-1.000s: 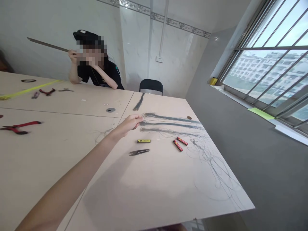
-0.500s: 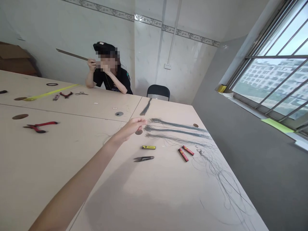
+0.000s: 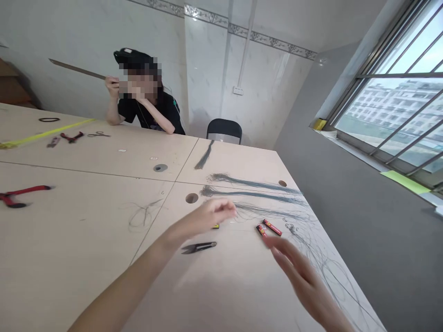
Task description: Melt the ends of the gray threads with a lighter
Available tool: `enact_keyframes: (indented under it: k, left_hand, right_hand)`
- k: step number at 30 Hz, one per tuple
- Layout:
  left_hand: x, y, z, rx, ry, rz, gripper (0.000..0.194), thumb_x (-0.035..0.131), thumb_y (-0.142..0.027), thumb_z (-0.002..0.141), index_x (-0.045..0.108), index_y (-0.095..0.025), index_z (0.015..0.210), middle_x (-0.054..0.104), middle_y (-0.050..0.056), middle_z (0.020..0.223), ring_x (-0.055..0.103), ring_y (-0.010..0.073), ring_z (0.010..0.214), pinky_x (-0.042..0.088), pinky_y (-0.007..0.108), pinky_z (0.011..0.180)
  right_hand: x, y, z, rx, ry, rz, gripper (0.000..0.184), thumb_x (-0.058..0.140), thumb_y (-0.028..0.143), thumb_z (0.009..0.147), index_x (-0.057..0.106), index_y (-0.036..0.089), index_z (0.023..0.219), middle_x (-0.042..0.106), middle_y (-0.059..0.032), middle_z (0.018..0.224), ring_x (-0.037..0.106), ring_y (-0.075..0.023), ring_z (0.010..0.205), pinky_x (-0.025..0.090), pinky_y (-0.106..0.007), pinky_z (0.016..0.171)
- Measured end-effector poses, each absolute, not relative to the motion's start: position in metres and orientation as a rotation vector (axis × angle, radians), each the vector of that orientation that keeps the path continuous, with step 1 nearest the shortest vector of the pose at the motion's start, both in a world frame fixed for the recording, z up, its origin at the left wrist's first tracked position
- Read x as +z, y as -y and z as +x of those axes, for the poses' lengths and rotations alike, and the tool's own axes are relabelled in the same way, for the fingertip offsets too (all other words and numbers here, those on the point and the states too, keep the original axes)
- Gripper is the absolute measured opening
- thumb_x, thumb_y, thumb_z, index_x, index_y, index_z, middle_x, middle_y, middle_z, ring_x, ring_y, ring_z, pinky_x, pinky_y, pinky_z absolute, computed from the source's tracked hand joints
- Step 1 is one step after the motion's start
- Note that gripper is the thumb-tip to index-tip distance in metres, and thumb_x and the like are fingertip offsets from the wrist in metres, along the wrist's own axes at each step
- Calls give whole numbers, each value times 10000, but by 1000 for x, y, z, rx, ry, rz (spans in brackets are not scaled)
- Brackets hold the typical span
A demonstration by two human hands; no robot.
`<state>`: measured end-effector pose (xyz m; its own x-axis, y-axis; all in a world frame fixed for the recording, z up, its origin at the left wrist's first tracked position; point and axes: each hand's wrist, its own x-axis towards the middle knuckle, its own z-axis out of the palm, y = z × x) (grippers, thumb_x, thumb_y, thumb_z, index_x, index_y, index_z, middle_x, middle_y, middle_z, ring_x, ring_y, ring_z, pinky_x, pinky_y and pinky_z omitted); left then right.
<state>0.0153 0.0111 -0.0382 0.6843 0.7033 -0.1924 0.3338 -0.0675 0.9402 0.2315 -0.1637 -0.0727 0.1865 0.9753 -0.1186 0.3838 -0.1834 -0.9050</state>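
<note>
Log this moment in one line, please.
Left hand: partly hides yellow stick, grip unclear | right hand: overlaps red stick, grip unclear | snips, strands: on table

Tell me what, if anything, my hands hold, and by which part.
The right hand looks empty. For the left hand, it cannot be told: nothing shows, but something thin could be lost in the blur.

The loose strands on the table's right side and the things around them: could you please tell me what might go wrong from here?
The loose strands spread in loops beside the right hand, which might snag them. The left hand overlaps the nearest laid-out bundle in the view and could brush its thin strands out of line. The snips lie near that hand, blades pointing left, so a low pass might nudge them.
</note>
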Motion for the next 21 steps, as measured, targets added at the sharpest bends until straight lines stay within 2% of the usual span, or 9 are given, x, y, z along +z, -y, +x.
enact_keyframes:
  k: [3, 5, 6, 7, 9, 11, 12, 16, 21]
  left_hand:
    - [-48, -2, 22, 298, -762, 1626, 322, 526, -514, 912, 569, -201, 848, 429, -23, 760, 371, 133, 682, 270, 267, 639]
    - [-55, -5, 20, 330, -767, 1595, 325, 516, -506, 913, 548, -198, 812, 446, -14, 773, 404, 145, 713, 293, 267, 662]
    - [-59, -9, 17, 356, -792, 1582, 322, 521, -505, 905, 541, -199, 805, 460, -8, 790, 423, 153, 739, 307, 267, 681]
    - [-62, -13, 13, 382, -830, 1570, 319, 530, -509, 892, 538, -202, 807, 468, -5, 805, 433, 160, 759, 317, 268, 698]
    - [-69, -25, 3, 424, -937, 1539, 333, 549, -539, 859, 536, -209, 821, 450, -11, 789, 414, 160, 743, 321, 270, 703]
    - [-75, -37, -7, 458, -1045, 1502, 362, 582, -571, 815, 550, -210, 817, 426, -20, 740, 394, 158, 708, 332, 274, 705]
    - [-78, -43, -12, 480, -1084, 1486, 372, 603, -579, 791, 562, -210, 810, 421, -23, 718, 395, 159, 698, 341, 277, 708]
    - [-91, -66, -25, 575, -1170, 1437, 359, 659, -546, 722, 592, -201, 797, 428, -28, 681, 406, 153, 684, 356, 274, 707]
    - [-105, -107, -25, 577, -1232, 1391, 322, 635, -368, 843, 449, -182, 657, 343, -64, 595, 331, 98, 565, 327, 241, 615]
  right_hand:
    - [-85, 98, 207, 1258, 1148, -1481, 464, 590, 653, 896, 706, 269, 1128, 709, -67, 1050, 572, -276, 1211, 376, -437, 1117]
    - [-98, 70, 194, 1467, 1079, -1229, 538, 560, 704, 878, 709, 215, 1047, 676, -47, 800, 649, -245, 968, 437, -425, 1025]
    - [-104, 62, 192, 1534, 1051, -1160, 550, 567, 715, 863, 708, 193, 966, 604, -16, 663, 637, -214, 800, 477, -400, 928]
    - [-109, 57, 193, 1571, 1030, -1140, 553, 588, 721, 842, 694, 179, 869, 496, 22, 555, 567, -175, 639, 492, -361, 800]
    - [-116, 56, 206, 1556, 1019, -1224, 550, 645, 718, 797, 626, 176, 707, 297, 77, 489, 333, -103, 478, 376, -281, 564]
    - [-116, 59, 230, 1448, 1046, -1361, 568, 671, 724, 770, 551, 185, 636, 223, 87, 521, 181, -85, 493, 208, -264, 494]
    - [-114, 62, 244, 1376, 1072, -1427, 577, 669, 730, 767, 523, 190, 624, 222, 81, 543, 159, -88, 513, 168, -270, 498]
    - [-99, 69, 310, 1112, 1171, -1711, 609, 639, 779, 753, 479, 203, 634, 235, 67, 586, 171, -107, 562, 155, -290, 541]
    - [-87, 65, 386, 1019, 1270, -1964, 684, 631, 878, 634, 576, 196, 662, 186, 84, 560, 147, -106, 558, 145, -299, 564]
